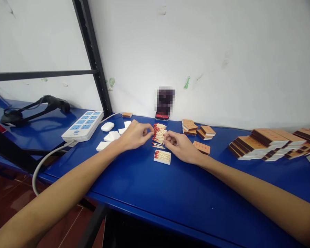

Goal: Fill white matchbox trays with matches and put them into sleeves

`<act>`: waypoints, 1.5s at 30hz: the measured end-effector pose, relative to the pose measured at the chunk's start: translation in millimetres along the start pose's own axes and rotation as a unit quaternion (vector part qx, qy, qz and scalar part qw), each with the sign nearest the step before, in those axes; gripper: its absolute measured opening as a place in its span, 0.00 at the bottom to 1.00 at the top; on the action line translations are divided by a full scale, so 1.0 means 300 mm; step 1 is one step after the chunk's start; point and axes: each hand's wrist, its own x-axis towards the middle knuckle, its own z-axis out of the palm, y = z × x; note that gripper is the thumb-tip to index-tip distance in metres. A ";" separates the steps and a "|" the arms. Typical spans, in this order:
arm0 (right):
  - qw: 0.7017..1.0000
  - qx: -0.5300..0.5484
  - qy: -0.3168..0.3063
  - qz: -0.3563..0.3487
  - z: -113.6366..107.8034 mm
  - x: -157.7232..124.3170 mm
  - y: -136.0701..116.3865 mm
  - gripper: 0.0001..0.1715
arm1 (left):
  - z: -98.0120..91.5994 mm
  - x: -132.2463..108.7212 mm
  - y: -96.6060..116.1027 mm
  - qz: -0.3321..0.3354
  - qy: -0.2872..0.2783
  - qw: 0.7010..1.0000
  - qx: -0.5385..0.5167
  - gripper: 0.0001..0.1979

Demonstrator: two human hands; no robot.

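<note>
A loose pile of red-tipped matches (159,132) lies on the blue table between my two hands. My left hand (135,136) is at the pile's left side, thumb and forefinger closed together at the red heads. From the right, my right hand (180,146) has its fingers curled and closed at the plain ends of the matches. How many matches each hand pinches is hidden by the fingers. Just in front of the pile sits a white matchbox tray (162,157) filled with matches, touched by neither hand. Beside my right wrist is an orange matchbox cover (202,147).
White trays (111,136) lie left of my left hand, near a white earbud case (107,126) and a power strip (84,125). Matchboxes (189,125) lie behind my right hand; several stacks (260,143) stand farther right. A phone (164,103) leans against the wall.
</note>
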 end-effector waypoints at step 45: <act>0.991 -0.134 -0.015 -0.025 0.004 0.005 0.009 0.17 | 0.034 0.001 -0.039 0.080 -0.116 0.985 0.097 0.08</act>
